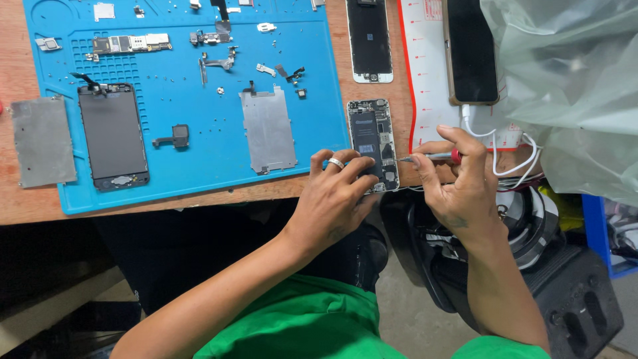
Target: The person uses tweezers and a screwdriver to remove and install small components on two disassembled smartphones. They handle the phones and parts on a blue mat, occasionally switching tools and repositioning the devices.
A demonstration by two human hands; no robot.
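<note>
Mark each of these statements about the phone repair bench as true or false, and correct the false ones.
1. The right hand holds a small screwdriver with its tip at the opened phone. True.
2. The left hand is lifted well away from the opened phone. False: its fingers rest on the phone's lower part.
3. The opened phone lies in the middle of the blue mat. False: it lies on the wooden bench, just off the mat's right edge.
4. A ring is on a finger of the left hand. True.
5. A white cable is plugged into the dark phone at upper right. True.
</note>
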